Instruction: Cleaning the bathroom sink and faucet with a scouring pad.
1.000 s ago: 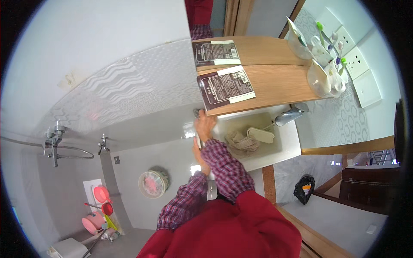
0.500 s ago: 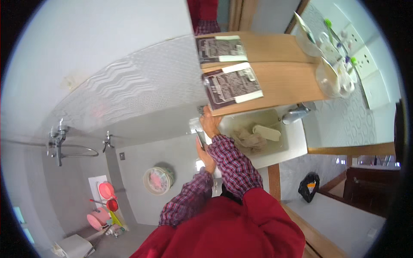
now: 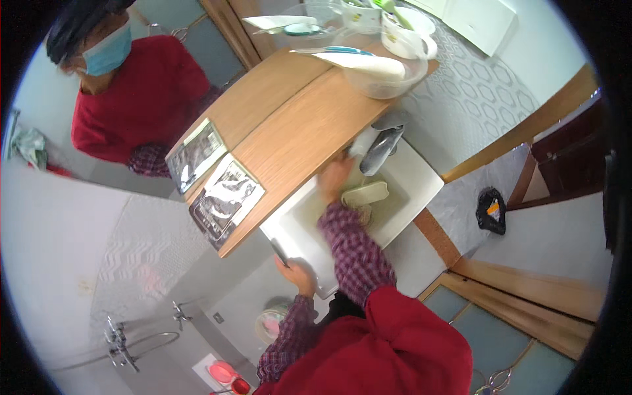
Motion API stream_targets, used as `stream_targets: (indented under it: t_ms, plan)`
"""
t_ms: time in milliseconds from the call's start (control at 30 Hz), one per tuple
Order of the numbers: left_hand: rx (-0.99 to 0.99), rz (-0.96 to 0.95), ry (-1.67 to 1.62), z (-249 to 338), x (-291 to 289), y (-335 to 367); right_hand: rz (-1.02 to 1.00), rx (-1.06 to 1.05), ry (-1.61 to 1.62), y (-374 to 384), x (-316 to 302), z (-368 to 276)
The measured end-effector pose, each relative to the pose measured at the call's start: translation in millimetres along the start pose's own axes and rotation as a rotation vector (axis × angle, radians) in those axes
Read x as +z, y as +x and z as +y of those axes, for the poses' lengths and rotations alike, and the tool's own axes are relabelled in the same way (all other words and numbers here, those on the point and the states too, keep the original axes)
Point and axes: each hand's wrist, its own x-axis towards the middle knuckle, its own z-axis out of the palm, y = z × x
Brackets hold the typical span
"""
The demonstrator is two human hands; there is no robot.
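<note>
A pale cream soap dish-like container [image 3: 364, 193] lies in the white washbasin [image 3: 415, 181], just beside the right hand [image 3: 334, 179], which is blurred; whether its fingers are closed cannot be told. The chrome tap [image 3: 384, 143] stands close above it. The left hand [image 3: 297, 272] is closed on a thin dark object [image 3: 280, 252] at the basin's front edge. A wooden shelf [image 3: 296, 135] bearing a dark packet [image 3: 225, 199] is seen under the mirror.

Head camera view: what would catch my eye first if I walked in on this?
Probably the white washbasin, where the person's right hand reaches in beside a pale bar-shaped thing below the chrome tap. The left hand rests on the basin's near edge. Above runs a wooden shelf with a dark flat packet at one end and a clear bowl at the other.
</note>
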Motion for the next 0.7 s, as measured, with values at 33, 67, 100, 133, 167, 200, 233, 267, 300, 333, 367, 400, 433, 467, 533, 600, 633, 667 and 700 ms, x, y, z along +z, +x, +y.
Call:
stream_targets:
  t_ms: [33,67,100,133,167,200,233,267,300,333,367,400,433,467,533,600,633,667,700]
  plan:
    - [0.001,0.002,0.037,-1.8,-11.7,2.0,-0.115,-0.035,-0.459,-34.7,4.3,-37.4]
    - [-0.051,0.049,0.068,-0.9,-37.0,6.5,-0.657,-0.060,-0.628,-56.0,-30.7,-106.4]
    - [-0.087,0.026,0.057,10.1,-29.5,4.1,-0.521,-0.111,-0.536,-64.5,-37.5,-101.1]
    - [-0.065,0.000,0.065,7.1,-27.8,6.8,-0.384,-0.167,-0.434,-68.7,-30.4,-94.4]
    - [0.012,-0.028,0.030,3.3,-28.7,5.3,-0.358,-0.145,-0.432,-58.9,-21.0,-78.8]
    - [0.091,-0.056,-0.007,-5.0,-29.8,9.8,-0.249,-0.117,-0.391,-39.2,-7.1,-56.7]
    - [-0.086,-0.034,-0.115,-12.7,-27.1,10.8,-0.143,-0.090,-0.356,-16.2,-1.0,-38.6]
    - [-0.044,0.001,0.065,-9.0,-31.6,5.7,-0.199,-0.118,-0.475,0.5,-9.7,-51.3]
    - [-0.174,-0.035,0.033,11.2,-18.8,-6.2,0.081,-0.145,-0.430,23.9,-15.9,-26.1]
    - [-0.291,-0.026,0.004,25.0,-17.1,-8.3,0.052,-0.001,-0.187,41.9,-24.2,-27.3]
    - [-0.032,-0.043,0.352,-18.5,-46.9,15.5,0.102,-0.001,-0.099,38.8,-6.5,-51.1]
    - [-0.043,-0.082,0.356,-10.9,-35.5,2.9,0.179,0.001,-0.096,38.6,-8.1,-32.4]
    - [-0.009,-0.092,0.365,13.0,-23.4,-7.9,0.108,0.062,-0.164,15.2,-6.3,-31.6]
    - [0.033,-0.088,0.370,29.2,-18.0,-12.0,0.034,0.119,-0.214,-21.1,-1.4,-47.0]
    - [0.328,-0.057,0.665,-14.5,-39.4,10.9,0.084,-0.037,-0.232,-81.5,19.7,-84.1]
    - [0.422,-0.027,0.636,-23.4,-50.6,21.8,-0.025,-0.083,-0.149,-102.0,16.0,-91.1]
    - [-0.182,-0.161,0.320,50.1,-7.0,-20.0,-0.117,-0.114,-0.143,-99.2,3.2,-49.6]
    - [-0.165,-0.140,0.318,30.9,-17.1,-6.5,-0.089,-0.091,-0.198,-80.0,8.5,-53.1]
    - [-0.185,-0.190,0.098,-8.3,-37.1,9.6,-0.138,0.052,-0.188,-52.4,11.6,-54.3]
